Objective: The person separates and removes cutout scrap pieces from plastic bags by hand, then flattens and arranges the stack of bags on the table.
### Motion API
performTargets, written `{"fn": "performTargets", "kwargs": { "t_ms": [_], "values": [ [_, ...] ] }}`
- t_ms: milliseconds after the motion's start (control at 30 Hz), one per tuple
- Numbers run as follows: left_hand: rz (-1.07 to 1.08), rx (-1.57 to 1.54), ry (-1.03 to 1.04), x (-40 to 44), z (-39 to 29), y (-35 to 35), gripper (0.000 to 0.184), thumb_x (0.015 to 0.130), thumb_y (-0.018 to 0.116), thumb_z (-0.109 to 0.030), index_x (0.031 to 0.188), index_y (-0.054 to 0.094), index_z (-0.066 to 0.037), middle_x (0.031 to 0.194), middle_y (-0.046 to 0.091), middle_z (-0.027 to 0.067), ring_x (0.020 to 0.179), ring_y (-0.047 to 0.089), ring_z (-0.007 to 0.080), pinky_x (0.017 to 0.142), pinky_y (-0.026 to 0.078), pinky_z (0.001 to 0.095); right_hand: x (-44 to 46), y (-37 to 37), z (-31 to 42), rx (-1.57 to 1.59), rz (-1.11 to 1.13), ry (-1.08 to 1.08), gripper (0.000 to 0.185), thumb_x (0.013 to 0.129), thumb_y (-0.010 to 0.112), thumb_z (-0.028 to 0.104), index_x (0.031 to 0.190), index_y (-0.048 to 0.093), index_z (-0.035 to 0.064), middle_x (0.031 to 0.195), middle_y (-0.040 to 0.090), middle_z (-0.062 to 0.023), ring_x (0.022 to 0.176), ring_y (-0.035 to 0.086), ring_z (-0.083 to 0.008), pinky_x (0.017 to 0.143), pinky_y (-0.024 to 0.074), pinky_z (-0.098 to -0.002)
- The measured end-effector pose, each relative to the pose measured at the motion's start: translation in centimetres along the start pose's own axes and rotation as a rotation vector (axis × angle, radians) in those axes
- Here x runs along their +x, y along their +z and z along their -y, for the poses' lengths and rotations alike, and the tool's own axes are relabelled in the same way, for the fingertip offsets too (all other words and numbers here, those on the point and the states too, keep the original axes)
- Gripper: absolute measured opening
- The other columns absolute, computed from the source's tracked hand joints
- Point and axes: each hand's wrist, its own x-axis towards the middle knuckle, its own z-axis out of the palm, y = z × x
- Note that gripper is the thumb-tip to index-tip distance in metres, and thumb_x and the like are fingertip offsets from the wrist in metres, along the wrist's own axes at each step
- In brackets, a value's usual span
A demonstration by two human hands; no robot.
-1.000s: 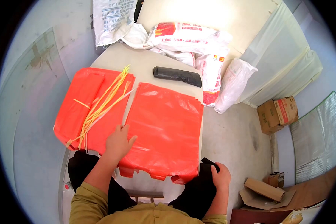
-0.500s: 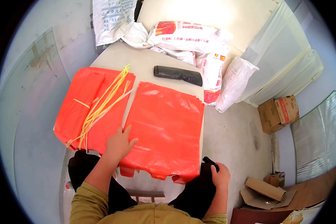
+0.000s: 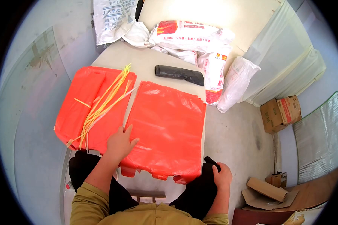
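My left hand (image 3: 119,144) rests at the lower left edge of a flat stack of red plastic bags (image 3: 167,127), fingers spread and nothing gripped. Left of it lies another red stack (image 3: 110,127), with a folded red bundle (image 3: 84,99) tied by a thin yellow strip on top. Loose yellow strips (image 3: 104,103) lie across that left stack. My right hand (image 3: 223,175) is at my right thigh, fingers curled against a small black object (image 3: 212,161). Only one end of the object shows, so its kind is unclear.
A black plastic roll (image 3: 179,75) lies at the back of the table (image 3: 139,62). Behind are printed white sacks (image 3: 189,35) and a standing white bundle (image 3: 237,84). Cardboard boxes (image 3: 281,114) stand on the floor at right, with opened cardboard (image 3: 268,195) nearer me.
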Motion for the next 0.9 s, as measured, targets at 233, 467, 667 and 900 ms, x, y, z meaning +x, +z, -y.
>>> {"fn": "performTargets", "kwargs": {
  "t_ms": [233, 467, 667, 900],
  "values": [
    [-0.02, 0.008, 0.012, -0.02, 0.03, 0.02, 0.067, 0.095, 0.061, -0.048, 0.149, 0.046, -0.011, 0.116, 0.057, 0.0174, 0.09, 0.067, 0.0364, 0.076, 0.056, 0.0469, 0.06, -0.21, 0.34, -0.017, 0.023, 0.013, 0.038, 0.093, 0.067, 0.037, 0.117, 0.071, 0.0082, 0.119, 0.07, -0.0133, 0.114, 0.065, -0.033, 0.098, 0.0506, -0.043],
    [-0.028, -0.002, 0.016, -0.12, 0.11, 0.04, 0.066, 0.095, 0.062, -0.047, 0.148, 0.046, -0.011, 0.115, 0.057, 0.0175, 0.09, 0.067, 0.0361, 0.075, 0.055, 0.047, 0.15, 0.01, 0.23, -0.021, 0.021, 0.003, 0.038, 0.093, 0.067, 0.036, 0.117, 0.071, 0.0076, 0.119, 0.07, -0.0136, 0.113, 0.065, -0.0331, 0.098, 0.0507, -0.043],
    [-0.052, -0.023, 0.027, -0.14, 0.31, 0.43, 0.066, 0.095, 0.063, -0.046, 0.148, 0.047, -0.009, 0.114, 0.058, 0.018, 0.091, 0.067, 0.0365, 0.076, 0.055, 0.047, 0.08, -0.34, 0.59, -0.021, 0.019, -0.012, 0.038, 0.092, 0.067, 0.036, 0.116, 0.071, 0.007, 0.118, 0.071, -0.0138, 0.112, 0.065, -0.0334, 0.097, 0.051, -0.0432],
    [-0.037, -0.02, 0.019, -0.22, 0.3, 0.11, 0.066, 0.095, 0.062, -0.046, 0.147, 0.047, -0.009, 0.115, 0.058, 0.0179, 0.094, 0.066, 0.0359, 0.077, 0.055, 0.0465, -0.01, -0.12, 0.58, -0.011, -0.003, -0.014, 0.036, 0.091, 0.069, 0.036, 0.113, 0.071, 0.0078, 0.115, 0.071, -0.0134, 0.11, 0.064, -0.0345, 0.096, 0.0508, -0.045]
  ]
}}
